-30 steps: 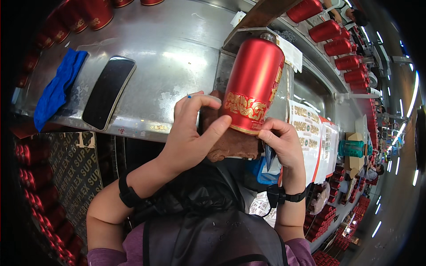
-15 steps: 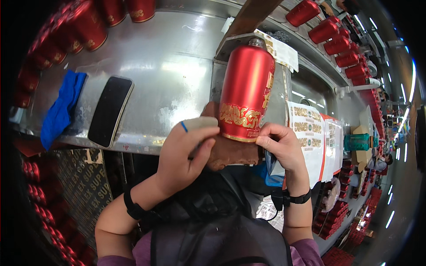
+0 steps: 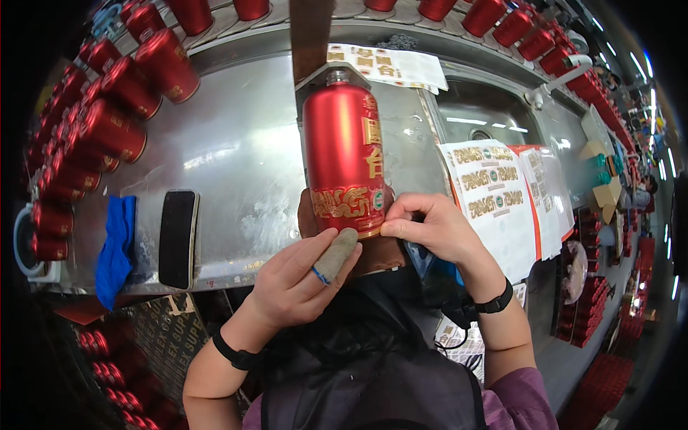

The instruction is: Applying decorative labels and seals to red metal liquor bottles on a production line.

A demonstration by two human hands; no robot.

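A shiny red bottle [image 3: 333, 154] with gold lettering and a gold scroll band leans back in front of me, its clear neck pointing away. Its lower end rests on a brown cloth-like pad [image 3: 383, 258]. My left hand [image 3: 297, 279] is at the bottle's near rim, fingers bent close together; a grey finger cot with a blue edge covers one of them and presses against the base. At the right of the base, my right hand [image 3: 433, 226] pinches the lower edge with thumb and forefinger. Whether a thin decal edge lies under the fingertips is too small to tell.
White sheets of gold decals [image 3: 480, 215] overhang the sink [image 3: 459, 111] on the right, near a white tap [image 3: 559, 82]. A phone [image 3: 178, 240] and a blue cloth [image 3: 116, 247] lie left. Several red bottles [image 3: 107, 132] crowd the far left; others line the back conveyor.
The bottle has turned about its axis, so more gold lettering and the round green emblem show. My left fingers have come onto its base. The view has swung right to left.
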